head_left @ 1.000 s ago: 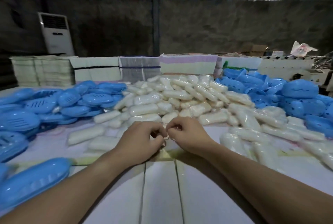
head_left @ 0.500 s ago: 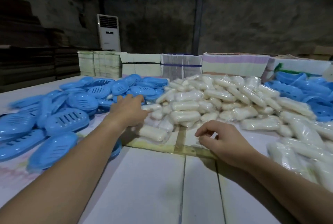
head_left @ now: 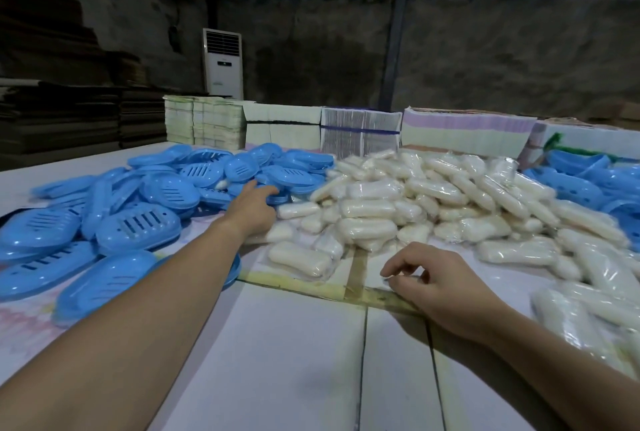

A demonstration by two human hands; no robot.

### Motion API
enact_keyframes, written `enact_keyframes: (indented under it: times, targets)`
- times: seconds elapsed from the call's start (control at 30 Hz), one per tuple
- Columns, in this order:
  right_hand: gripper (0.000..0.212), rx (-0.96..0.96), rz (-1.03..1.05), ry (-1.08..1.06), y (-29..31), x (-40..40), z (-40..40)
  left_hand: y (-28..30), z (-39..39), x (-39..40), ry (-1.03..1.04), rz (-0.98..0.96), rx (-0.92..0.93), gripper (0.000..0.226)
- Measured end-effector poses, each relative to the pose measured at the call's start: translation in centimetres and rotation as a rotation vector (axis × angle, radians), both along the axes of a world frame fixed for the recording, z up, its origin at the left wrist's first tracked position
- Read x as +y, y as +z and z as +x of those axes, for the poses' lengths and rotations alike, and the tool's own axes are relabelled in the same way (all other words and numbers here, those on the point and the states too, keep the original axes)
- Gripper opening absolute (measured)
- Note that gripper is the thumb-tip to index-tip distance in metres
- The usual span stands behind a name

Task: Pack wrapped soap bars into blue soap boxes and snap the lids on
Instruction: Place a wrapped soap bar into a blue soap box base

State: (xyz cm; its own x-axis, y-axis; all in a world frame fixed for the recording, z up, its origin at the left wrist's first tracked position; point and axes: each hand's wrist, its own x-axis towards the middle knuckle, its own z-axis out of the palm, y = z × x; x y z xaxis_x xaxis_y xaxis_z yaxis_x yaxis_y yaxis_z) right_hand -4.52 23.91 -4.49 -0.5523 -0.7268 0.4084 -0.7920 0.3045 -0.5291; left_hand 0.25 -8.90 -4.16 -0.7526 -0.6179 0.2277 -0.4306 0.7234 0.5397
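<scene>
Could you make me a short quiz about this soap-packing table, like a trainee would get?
1. True or false: the left hand reaches into the blue soap box pile.
2. Which lies in the middle of the table? A) blue boxes B) wrapped soap bars C) paper stacks
3. Fill in: the right hand rests near a strip of ____ on the table.

Key: 1 true; 2 B; 3 tape.

a packing warehouse: bare concrete walls [head_left: 485, 49], heaped soap bars [head_left: 415, 202] (hundreds), stacked cartons [head_left: 464, 132].
</scene>
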Motion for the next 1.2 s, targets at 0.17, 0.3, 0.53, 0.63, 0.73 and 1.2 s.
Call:
enact_keyframes:
  times: [0.17,0.3,0.53,0.63,0.73,1.2]
  targets:
    - [0.019,-0.029,0.003,-0.004,-0.1,0.1,-0.2,0.2,0.0,-0.2,0.113,-0.174,0.160,0.049]
    - [0.019,-0.057,-0.011,-0.015,-0.2,0.1,-0.3,0.7,0.4,0.6,0.164,-0.401,0.129,0.050]
    - [0.018,-0.105,-0.056,-0.042,-0.1,0.2,-0.2,1.6,0.8,1.6,0.152,-0.457,0.391,0.030]
    - [0.019,-0.117,-0.063,-0.037,-0.1,0.2,-0.1,2.7,1.2,2.9,0.113,-0.480,0.521,0.020]
    - [0.019,-0.126,-0.067,-0.046,0.0,0.3,-0.2,3.9,1.4,4.9,0.036,-0.416,0.656,0.012]
    - [0.019,-0.479,-0.404,-0.062,0.8,0.2,-0.4,1.8,1.1,16.5,-0.479,0.145,0.353,0.043]
